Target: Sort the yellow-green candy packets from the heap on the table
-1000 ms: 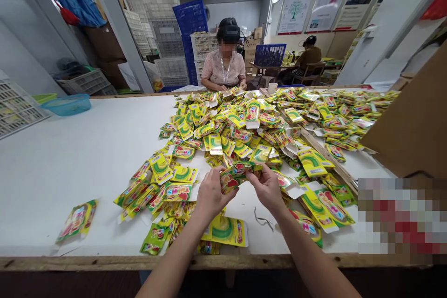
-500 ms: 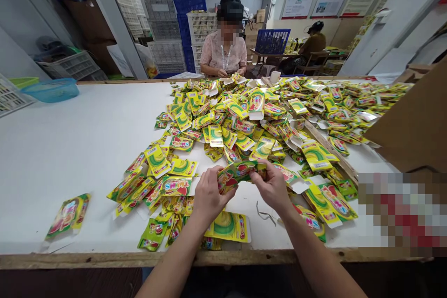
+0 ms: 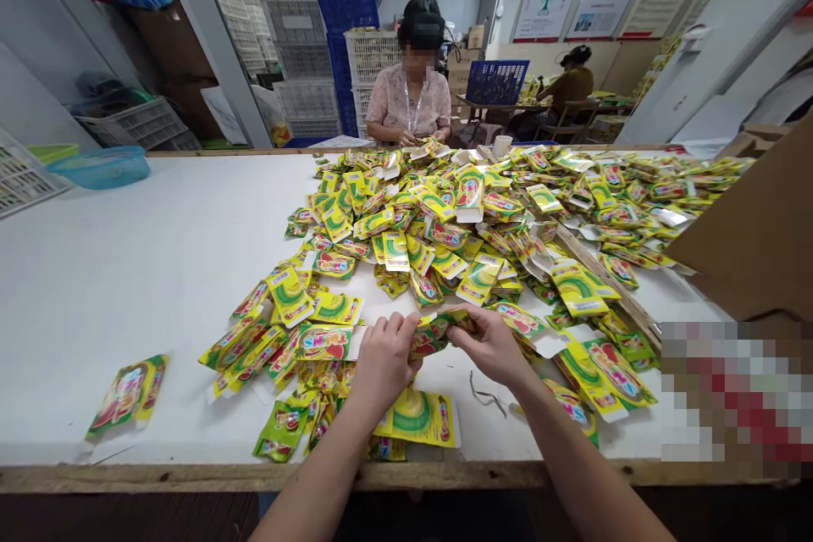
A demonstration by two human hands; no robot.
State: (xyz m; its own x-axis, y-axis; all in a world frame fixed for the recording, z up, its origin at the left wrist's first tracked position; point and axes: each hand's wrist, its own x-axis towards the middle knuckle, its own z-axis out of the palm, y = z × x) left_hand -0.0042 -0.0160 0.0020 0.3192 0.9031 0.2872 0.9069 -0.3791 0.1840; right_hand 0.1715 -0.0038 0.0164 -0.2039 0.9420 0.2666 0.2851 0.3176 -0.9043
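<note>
My left hand point(image 3: 383, 357) and my right hand point(image 3: 488, 344) are both closed on one green and yellow packet point(image 3: 434, 334), held just above the white table point(image 3: 146, 262) near its front edge. A flat yellow carton point(image 3: 416, 418) lies directly under my hands. A big heap of the same yellow and green packets and cartons point(image 3: 483, 220) spreads from my hands to the far side of the table. A single packet point(image 3: 127, 396) lies apart at the front left.
A person point(image 3: 412, 93) sits across the table, hands in the heap. Another person point(image 3: 565, 89) sits at a far table. A brown cardboard flap point(image 3: 755, 229) rises at the right. A blue bowl point(image 3: 105, 167) and stacked crates point(image 3: 305, 42) stand at the back left.
My hands have drawn closer together and lowered a little with the packet, which now looks more folded between them. The view has shifted slightly.
</note>
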